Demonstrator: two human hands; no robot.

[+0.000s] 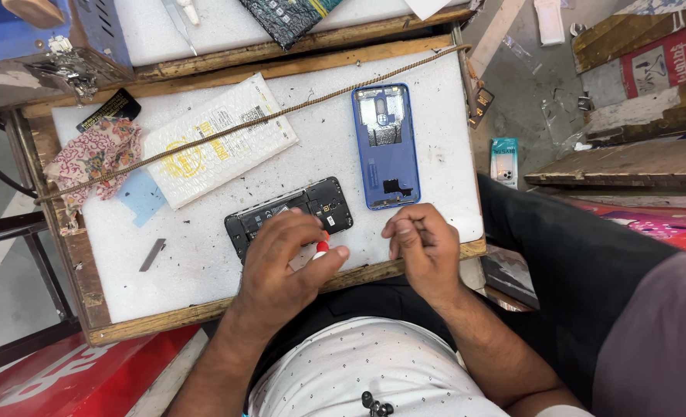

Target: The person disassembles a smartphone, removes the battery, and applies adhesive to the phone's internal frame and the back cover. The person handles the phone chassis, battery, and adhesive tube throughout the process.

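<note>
Bright, even daylight fills the view; the white tabletop (pixel 204 255) shows only soft, faint shadows, sharp focus, slight wide-angle bending at edges.

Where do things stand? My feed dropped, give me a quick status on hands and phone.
Left hand pinching a red-tipped tool on the opened black phone. Right hand curled, empty, off the phone. Blue back cover lies apart. Nothing blocking.

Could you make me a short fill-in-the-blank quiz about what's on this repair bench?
1. The left hand rests on an opened ____ phone.
2. The detached back cover lying by the phone is ____.
3. The left hand's fingers pinch a small tool with a ____ handle.
4. The patterned cloth lies at the white worktop's ____ edge.

Missing words: black; blue; red; left
</note>
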